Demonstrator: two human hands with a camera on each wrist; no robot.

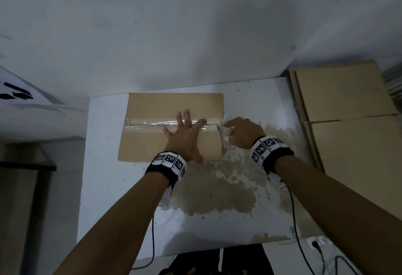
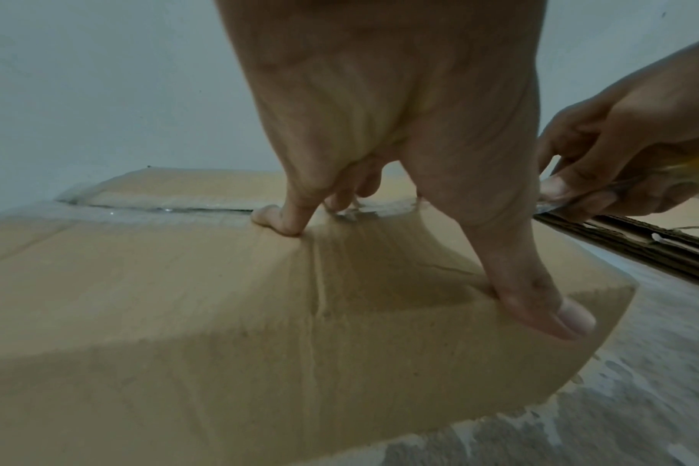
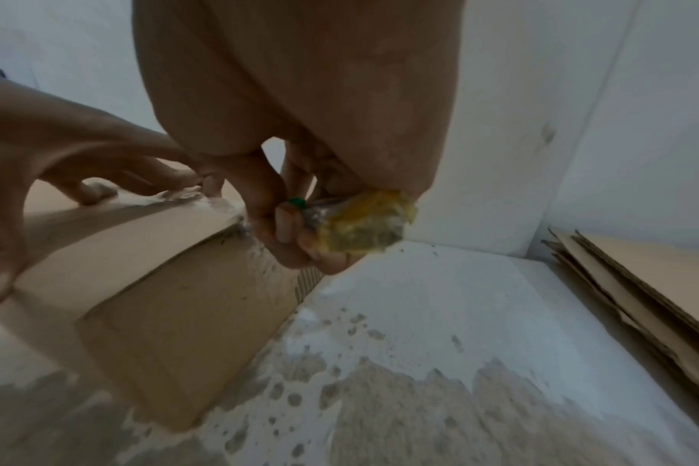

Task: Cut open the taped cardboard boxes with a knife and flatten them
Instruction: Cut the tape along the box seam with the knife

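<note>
**Blade at the box's right end**

My left hand [image 1: 185,135] presses flat, fingers spread, on the box [image 1: 152,109] lying on the bench [image 1: 104,187]. The tape [image 1: 148,123] along its top seam looks partly slit. My right hand [image 1: 243,132] grips the knife [image 1: 224,130] at the right edge. Flattened cardboard [image 1: 348,104] lies stacked farther right; I judge this box still needs flattening.

The matt brown cardboard box [image 1: 152,111] carries a glossy, wrinkled strip of clear plastic tape [image 1: 150,122] along its seam, the knife [image 1: 225,131] has a clear plastic handle with yellow inside, and the table [image 1: 217,226] shows white paint worn to rough, dull patches.
</note>
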